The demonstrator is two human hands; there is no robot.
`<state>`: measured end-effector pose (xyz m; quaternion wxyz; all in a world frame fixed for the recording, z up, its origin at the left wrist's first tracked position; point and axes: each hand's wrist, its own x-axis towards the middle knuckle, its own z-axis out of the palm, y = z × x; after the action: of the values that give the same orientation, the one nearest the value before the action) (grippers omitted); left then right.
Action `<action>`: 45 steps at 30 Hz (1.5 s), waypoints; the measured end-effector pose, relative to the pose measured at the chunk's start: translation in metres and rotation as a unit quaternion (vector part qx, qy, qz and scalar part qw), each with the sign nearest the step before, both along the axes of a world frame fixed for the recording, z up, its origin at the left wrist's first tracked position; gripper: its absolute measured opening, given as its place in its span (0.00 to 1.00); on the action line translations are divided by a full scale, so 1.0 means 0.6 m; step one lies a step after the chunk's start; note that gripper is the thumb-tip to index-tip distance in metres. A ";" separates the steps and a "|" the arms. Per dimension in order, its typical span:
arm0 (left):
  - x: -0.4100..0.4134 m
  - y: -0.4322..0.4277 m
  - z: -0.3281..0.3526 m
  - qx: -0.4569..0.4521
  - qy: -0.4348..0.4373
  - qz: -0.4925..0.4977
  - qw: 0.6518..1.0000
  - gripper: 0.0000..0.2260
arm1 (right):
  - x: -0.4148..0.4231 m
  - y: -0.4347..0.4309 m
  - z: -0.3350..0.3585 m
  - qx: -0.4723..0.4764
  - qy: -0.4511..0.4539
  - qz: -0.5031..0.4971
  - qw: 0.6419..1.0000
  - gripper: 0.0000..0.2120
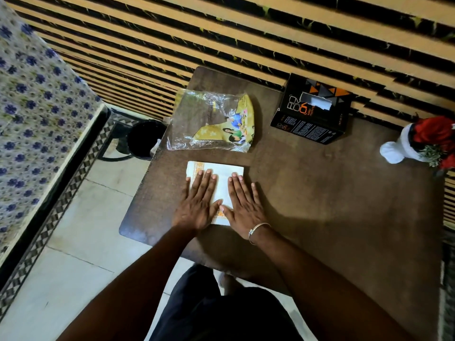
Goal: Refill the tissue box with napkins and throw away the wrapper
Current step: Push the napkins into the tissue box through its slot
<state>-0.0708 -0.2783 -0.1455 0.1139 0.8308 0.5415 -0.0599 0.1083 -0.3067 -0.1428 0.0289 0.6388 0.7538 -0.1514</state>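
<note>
A white stack of napkins [222, 172] with a yellow patterned edge lies flat on the brown table [320, 193]. My left hand [197, 200] and my right hand [242, 203] both rest palm-down on the stack, fingers spread, holding nothing. Beyond the stack lies the empty clear and yellow plastic wrapper [211, 123]. The black tissue box [312, 109] with orange triangles stands at the back right, a white tissue showing in its top slot.
A black waste bin [142, 139] stands on the tiled floor left of the table. A red flower ornament in a white holder [418, 143] sits at the right table edge. A slatted wall runs behind. A patterned cloth covers furniture at the left.
</note>
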 end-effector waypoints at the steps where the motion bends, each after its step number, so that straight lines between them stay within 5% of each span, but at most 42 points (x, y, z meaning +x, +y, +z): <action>1: 0.000 0.001 0.000 0.001 -0.003 0.000 1.000 0.32 | -0.001 0.000 0.000 0.000 0.004 -0.004 1.000 0.35; 17: -0.002 0.015 0.016 0.008 -0.033 0.071 0.997 0.33 | -0.001 0.025 0.021 0.037 -0.004 -0.031 0.999 0.36; 29: 0.003 0.012 0.008 -0.023 -0.091 0.130 0.987 0.34 | -0.006 0.031 0.000 -0.057 0.064 -0.129 0.988 0.38; 32: -0.009 0.010 0.023 -0.024 -0.177 0.271 0.946 0.34 | -0.003 0.019 0.020 -0.051 0.159 -0.221 0.961 0.39; 36: -0.026 0.009 0.032 -0.045 -0.292 0.340 0.893 0.20 | -0.007 0.009 0.012 -0.112 0.270 -0.354 0.888 0.30; 41: -0.029 0.030 0.038 -0.094 -0.287 0.370 0.878 0.17 | -0.020 0.011 0.016 -0.119 0.315 -0.387 0.858 0.17; 45: -0.038 0.047 0.040 -0.107 -0.292 0.362 0.879 0.15 | -0.028 0.013 0.020 -0.124 0.317 -0.391 0.855 0.16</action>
<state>-0.0939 -0.2500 -0.1216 0.3693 0.5392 0.7368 0.1734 0.0913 -0.2991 -0.1305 -0.1942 0.7890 0.3853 -0.4374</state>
